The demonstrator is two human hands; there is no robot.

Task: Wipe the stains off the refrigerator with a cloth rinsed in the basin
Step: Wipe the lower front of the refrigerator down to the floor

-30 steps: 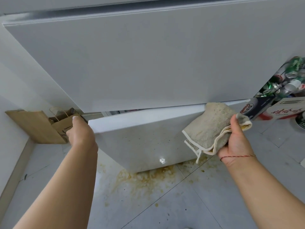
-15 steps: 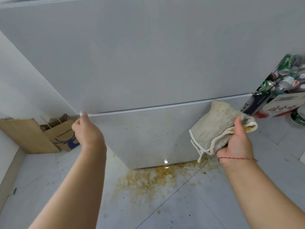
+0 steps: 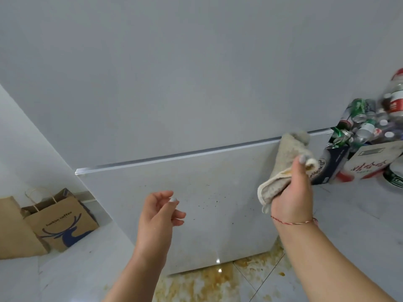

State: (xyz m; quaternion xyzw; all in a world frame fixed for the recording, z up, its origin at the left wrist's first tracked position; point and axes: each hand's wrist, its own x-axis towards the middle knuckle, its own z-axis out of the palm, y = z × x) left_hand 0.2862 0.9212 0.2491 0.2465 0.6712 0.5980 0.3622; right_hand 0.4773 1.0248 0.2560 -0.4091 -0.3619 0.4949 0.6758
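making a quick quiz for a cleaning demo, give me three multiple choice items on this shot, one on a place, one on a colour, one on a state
1. Where is the paper bag?
A. left of the refrigerator
B. right of it
C. on top of it

2. What colour is the cloth?
A. blue
B. beige
C. black

3. What is the left hand doing?
A. gripping the cloth
B. pulling the door
C. holding nothing

Key: 1 A, it stands on the floor at the refrigerator's left; 2 B, beige terry; 3 C, its fingers hang loosely curled while the right hand grips the cloth.
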